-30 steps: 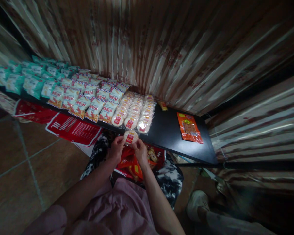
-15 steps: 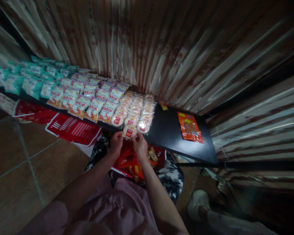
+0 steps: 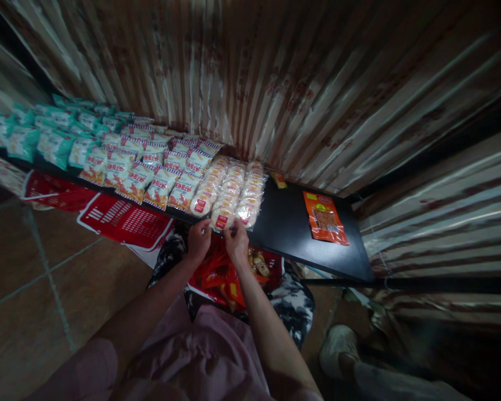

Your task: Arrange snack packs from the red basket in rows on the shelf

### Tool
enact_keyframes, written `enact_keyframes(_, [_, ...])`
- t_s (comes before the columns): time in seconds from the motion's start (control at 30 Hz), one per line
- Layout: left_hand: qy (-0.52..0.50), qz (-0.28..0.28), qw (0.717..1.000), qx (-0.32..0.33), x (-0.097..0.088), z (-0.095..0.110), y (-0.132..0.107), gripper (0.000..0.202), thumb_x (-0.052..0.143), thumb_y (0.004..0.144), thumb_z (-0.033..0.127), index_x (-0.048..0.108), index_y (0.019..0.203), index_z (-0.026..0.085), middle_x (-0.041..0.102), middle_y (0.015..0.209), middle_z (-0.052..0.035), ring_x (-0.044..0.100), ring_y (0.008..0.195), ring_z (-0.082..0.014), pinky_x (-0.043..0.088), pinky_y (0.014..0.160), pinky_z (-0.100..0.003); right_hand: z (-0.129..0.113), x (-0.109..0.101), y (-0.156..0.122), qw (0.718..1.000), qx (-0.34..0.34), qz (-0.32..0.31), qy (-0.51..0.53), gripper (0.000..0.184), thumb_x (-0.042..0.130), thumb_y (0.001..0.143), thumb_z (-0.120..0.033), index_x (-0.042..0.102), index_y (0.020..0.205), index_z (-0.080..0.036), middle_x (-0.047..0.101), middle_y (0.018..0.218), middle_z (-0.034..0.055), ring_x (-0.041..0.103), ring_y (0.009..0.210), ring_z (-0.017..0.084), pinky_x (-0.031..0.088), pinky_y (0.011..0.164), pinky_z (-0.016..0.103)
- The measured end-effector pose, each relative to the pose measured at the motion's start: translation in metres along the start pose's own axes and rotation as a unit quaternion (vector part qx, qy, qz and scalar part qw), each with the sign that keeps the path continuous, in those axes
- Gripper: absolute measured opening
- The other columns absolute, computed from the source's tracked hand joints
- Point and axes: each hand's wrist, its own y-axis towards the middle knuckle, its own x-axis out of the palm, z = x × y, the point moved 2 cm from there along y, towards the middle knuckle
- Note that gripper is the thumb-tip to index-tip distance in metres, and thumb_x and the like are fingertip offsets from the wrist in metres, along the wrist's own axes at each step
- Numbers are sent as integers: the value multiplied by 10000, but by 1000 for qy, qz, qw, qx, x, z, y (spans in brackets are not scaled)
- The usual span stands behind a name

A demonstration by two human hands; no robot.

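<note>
While both hands pinch it, the round snack packet (image 3: pixel 221 220) sits at the shelf's front edge.
Left hand (image 3: pixel 199 240) grasps its left rim, right hand (image 3: pixel 237 243) its right rim. The packet meets the near end of the rows of round packets (image 3: pixel 234 186) on the black shelf (image 3: pixel 288 228). Orange pouch (image 3: pixel 325 224) lies well apart, rightward.

A small snack shop or stall: a long black counter (image 3: pixel 284 223) runs from the upper left towards the right of the frame, stocked in neat overlapping rows with teal packets (image 3: pixel 54 145), red-and-white snack packets (image 3: pixel 150 181) and round clear-wrapped cakes (image 3: pixel 234 189), with a lone orange packet (image 3: pixel 325 220) further right. Behind it stands a rusty corrugated metal wall (image 3: pixel 275 83); red plastic shopping baskets (image 3: pixel 125 220) lie on the tiled floor (image 3: pixel 33 278) at left
</note>
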Motion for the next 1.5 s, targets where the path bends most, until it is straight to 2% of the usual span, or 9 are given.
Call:
enact_keyframes(0.23, [6,6,998,68,-2,12,2,304,544,654,70,685,883,210,675,966,-65,557,1004,-245,353,1004,-372,-2,2,1,999,-31,14,-18,376,475,806,-310,534,1136,-141,601,947,79,552,693,145,457,704,278])
enact_keyframes(0.43, [134,6,973,190,0,2,4,329,526,740,111,608,1050,187,599,1089,-115,503,1065,-259,353,989,-404,1,6,-2,994,-81,50,-44,368,432,830,-285,522,1150,-126,565,1015,127,535,899,200,442,843,349])
enact_keyframes(0.6, [177,-5,950,257,2,-4,4,410,518,807,188,508,1216,177,537,1182,-133,459,1125,-258,340,1003,-402,1,7,-9,994,-86,59,-33,307,423,831,-244,516,1105,-139,524,1032,127,530,869,187,463,818,354])
enact_keyframes(0.73, [188,-20,940,282,6,1,7,473,521,826,228,443,1290,179,481,1270,-135,413,1198,-264,315,1030,-407,3,8,-11,994,-90,50,-27,256,425,829,-222,524,1051,-142,522,980,107,533,799,164,470,814,344])
enact_keyframes(0.97, [230,-28,921,312,16,2,14,450,520,837,237,453,1276,165,433,1325,-158,402,1217,-286,325,1024,-426,2,8,-12,992,-109,39,-53,243,409,851,-210,580,1010,-143,553,985,114,527,927,182,455,870,335])
enact_keyframes(1.13, [271,-15,901,339,17,6,13,422,508,840,223,440,1254,182,371,1390,-141,373,1257,-289,345,1023,-454,3,-10,-10,977,-159,105,-97,266,385,882,-218,623,987,-164,573,1089,111,517,1052,181,419,945,356])
enact_keyframes(1.23, [274,-27,891,362,18,9,12,376,474,851,190,453,1226,172,391,1374,-143,353,1284,-266,328,1053,-446,8,-27,3,958,-164,153,-177,311,369,898,-239,602,1093,-171,517,1262,117,422,1206,212,351,1013,419])
enact_keyframes(1.3, [269,-31,888,372,19,9,13,356,454,856,173,462,1212,168,415,1353,-145,349,1291,-254,315,1069,-443,12,-35,16,950,-153,145,-231,361,374,904,-291,562,1187,-169,393,1399,127,290,1314,250,306,1039,464])
enact_keyframes(1.5, [263,-19,878,399,22,8,13,344,482,864,239,454,1201,177,433,1326,-148,365,1280,-260,333,1057,-466,24,-36,46,921,-147,23,-360,509,394,899,-411,374,1378,-236,172,1521,85,48,1396,316,271,1041,522])
